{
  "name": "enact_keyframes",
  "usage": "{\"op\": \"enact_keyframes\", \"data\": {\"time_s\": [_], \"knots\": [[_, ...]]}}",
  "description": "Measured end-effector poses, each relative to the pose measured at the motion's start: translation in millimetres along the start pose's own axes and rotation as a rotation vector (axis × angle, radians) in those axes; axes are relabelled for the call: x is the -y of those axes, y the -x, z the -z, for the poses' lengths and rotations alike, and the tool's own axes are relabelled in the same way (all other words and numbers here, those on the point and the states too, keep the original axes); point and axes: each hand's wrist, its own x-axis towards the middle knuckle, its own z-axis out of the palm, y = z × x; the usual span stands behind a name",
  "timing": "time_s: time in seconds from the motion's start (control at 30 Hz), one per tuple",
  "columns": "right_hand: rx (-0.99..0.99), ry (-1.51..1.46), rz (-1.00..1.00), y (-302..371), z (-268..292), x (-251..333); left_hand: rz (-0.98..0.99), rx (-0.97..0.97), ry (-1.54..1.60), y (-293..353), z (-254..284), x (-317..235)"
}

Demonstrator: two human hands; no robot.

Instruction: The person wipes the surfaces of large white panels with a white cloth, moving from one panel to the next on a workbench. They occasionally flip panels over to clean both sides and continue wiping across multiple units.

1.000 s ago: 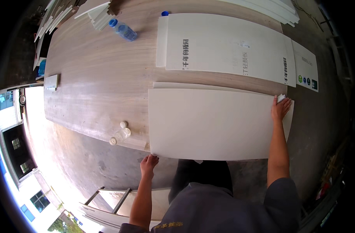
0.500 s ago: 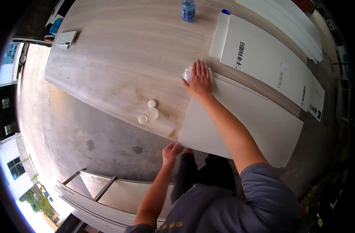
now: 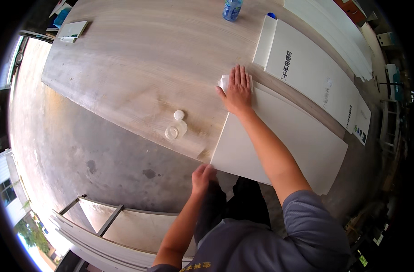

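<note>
A large white panel (image 3: 279, 140) lies flat on the wooden table, its near edge facing my body. At its near left corner, my left hand (image 3: 201, 178) is closed, thumb and fingers pinching the corner. My right hand (image 3: 238, 93) lies flat at the far left corner, fingers stretched out and thumb apart. Under that palm is a folded white cloth or tissue (image 3: 224, 81), mostly covered by the hand. Left of the panel, a small clear bottle (image 3: 174, 131) stands on the table beside a round white cap (image 3: 179, 114).
Beyond the panel lie printed white boards (image 3: 306, 68) and a stack of white boards (image 3: 334, 31). A blue-labelled water bottle (image 3: 232, 10) stands at the table's far side, near a blue cap (image 3: 271, 15). A small white piece (image 3: 73, 31) lies far left. A metal-framed rack (image 3: 111, 220) stands lower left.
The whole view has shifted slightly with my head. Both hands keep nearly the same places on the panel, with the right one still flat on the cloth.
</note>
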Motion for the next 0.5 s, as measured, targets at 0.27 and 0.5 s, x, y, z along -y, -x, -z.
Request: {"op": "enact_keyframes", "data": {"time_s": [0.27,0.5], "knots": [[0.191,-0.026,0.269,61.0,28.7,13.5,-0.038,-0.011,0.044,1.0,-3.1,5.8],[0.444,-0.187,0.451,171.2,37.3,69.8,-0.005,0.018,0.237,0.6,2.3,17.7]]}}
